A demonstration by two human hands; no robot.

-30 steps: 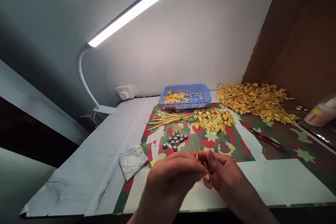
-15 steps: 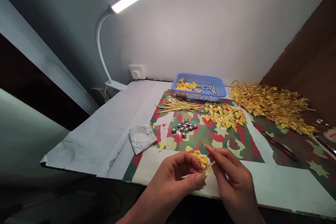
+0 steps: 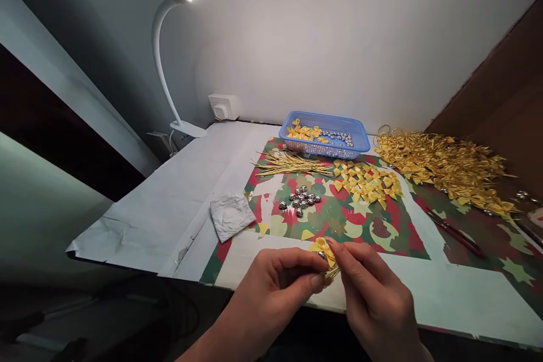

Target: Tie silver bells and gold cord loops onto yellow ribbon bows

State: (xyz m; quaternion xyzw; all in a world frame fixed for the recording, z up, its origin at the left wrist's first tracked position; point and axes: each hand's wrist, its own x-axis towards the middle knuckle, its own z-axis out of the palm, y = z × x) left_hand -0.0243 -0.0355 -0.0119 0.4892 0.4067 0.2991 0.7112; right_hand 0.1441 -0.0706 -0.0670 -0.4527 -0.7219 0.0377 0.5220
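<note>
At the table's front edge, my left hand (image 3: pixel 278 283) pinches a yellow ribbon bow (image 3: pixel 323 245) low down between thumb and forefinger. A small silver ball (image 3: pixel 321 255), like a jingle bell, shows just under the bow's loops. My right hand (image 3: pixel 377 288) is closed against the bow's right side, thumb and forefinger pressed together at it. Gold cord (image 3: pixel 333 272) runs between the two hands below the bow; the fingers hide most of it. Beyond them lie loose silver balls (image 3: pixel 302 203), a bundle of gold cords (image 3: pixel 292 164) and spread yellow bows (image 3: pixel 367 181).
A blue basket (image 3: pixel 360 138) holding bows and silver balls stands by the wall. At right are a heap of finished-looking gold bows with cords (image 3: pixel 445 169) and dark tweezers (image 3: pixel 453 232). Crumpled white paper (image 3: pixel 231 216) lies left; a lamp (image 3: pixel 158 51) arches above.
My right hand has moved in from the cord to the bow's side. The cord loop that stuck out is now drawn in close below the bow. The view has shifted slightly.
</note>
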